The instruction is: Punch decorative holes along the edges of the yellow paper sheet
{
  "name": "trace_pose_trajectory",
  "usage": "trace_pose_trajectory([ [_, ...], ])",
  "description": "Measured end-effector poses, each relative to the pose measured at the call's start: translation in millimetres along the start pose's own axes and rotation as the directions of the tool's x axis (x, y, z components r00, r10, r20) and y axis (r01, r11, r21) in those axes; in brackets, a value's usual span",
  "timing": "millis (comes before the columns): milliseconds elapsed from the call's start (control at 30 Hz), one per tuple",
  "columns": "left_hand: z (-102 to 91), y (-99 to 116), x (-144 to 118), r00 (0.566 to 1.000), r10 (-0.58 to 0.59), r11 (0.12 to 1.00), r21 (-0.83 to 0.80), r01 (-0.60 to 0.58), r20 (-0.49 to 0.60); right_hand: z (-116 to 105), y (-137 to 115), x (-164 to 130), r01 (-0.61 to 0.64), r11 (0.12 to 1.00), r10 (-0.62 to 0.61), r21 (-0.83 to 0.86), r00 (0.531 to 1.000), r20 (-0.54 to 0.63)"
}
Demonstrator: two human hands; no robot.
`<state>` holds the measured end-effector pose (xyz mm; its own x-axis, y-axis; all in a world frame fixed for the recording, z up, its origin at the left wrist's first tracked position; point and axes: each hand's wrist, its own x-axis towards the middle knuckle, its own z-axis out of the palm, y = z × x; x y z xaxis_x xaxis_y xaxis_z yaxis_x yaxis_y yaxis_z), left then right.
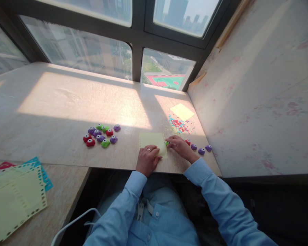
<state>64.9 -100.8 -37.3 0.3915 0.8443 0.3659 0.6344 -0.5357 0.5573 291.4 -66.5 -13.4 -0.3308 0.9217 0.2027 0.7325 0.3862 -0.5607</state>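
Observation:
A pale yellow sheet of paper point(151, 139) lies on the sill in front of me, with small punched holes along its left and top edges. My left hand point(147, 159), wearing a ring, holds the sheet at its lower edge, fingers bent over it. At the right edge of the paper, my right hand point(179, 146) is closed around a small green craft punch point(167, 143), mostly hidden by the fingers. Just right of that hand sit a red punch point(188, 142) and several purple punches point(201, 151).
Several red, green and purple punches point(100, 138) are grouped on the left. Red and blue paper bits point(179, 125) are scattered near another yellow sheet point(182, 112). Punched sheets point(17, 198) lie on the lower-left surface. A floral wall point(259, 102) bounds the right side.

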Motion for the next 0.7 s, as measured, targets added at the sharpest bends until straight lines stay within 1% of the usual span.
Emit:
trace_pose_trajectory([
  [233,-1.2,0,0,1.0,0.008,1.0,0.013,-0.008,0.004,2,-6,1,-0.052,0.998,0.053,0.027,0.998,-0.019],
  [367,-1.1,1,-1,1.0,0.008,1.0,0.018,-0.008,0.012,11,-14,3,-0.129,0.992,0.128,-0.001,0.988,-0.09],
  [500,-1.9,2,-1,1.0,0.002,1.0,0.027,-0.003,0.026,21,-21,4,-0.173,0.985,0.165,-0.027,0.969,-0.183],
  [600,-2.5,3,0,1.0,-0.001,0.999,0.032,0.0,0.025,26,-23,-1,-0.191,0.981,0.192,0.026,0.953,-0.235],
  [700,-2.7,3,0,1.0,0.002,1.0,0.027,-0.002,0.02,27,-25,-9,-0.189,0.976,0.211,0.109,0.944,-0.255],
])
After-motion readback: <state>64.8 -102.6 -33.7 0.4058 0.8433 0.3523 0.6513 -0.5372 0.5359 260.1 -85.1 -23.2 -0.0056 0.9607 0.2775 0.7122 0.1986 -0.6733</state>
